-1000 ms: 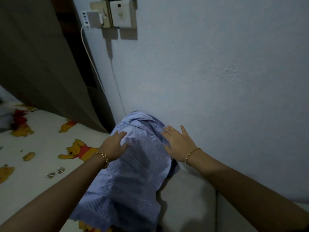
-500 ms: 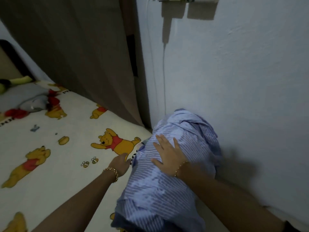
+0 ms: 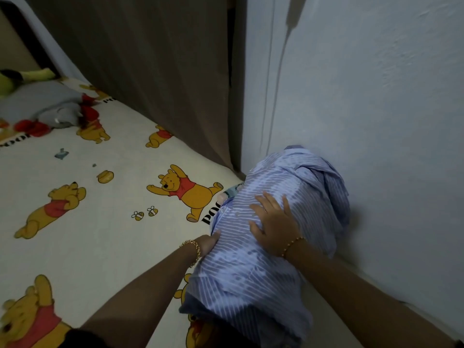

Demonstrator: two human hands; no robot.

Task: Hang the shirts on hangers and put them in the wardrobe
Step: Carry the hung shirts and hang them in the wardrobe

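A bundled light-blue striped shirt lies on the bed, pushed up against the wall. My right hand rests flat on top of the bundle with its fingers spread. My left hand is at the bundle's left side. Its thumb lies on the fabric and its fingers are tucked underneath, out of sight. Both wrists wear gold bead bracelets.
The bed has a cream sheet printed with yellow bears. A brown curtain hangs behind it, beside the pale wall with a cable running down. A grey cushion and soft toys lie at the far left.
My left hand slid off the top of the shirt down to its left side. My right hand shifted from the right edge onto the top. The view swung left and down.
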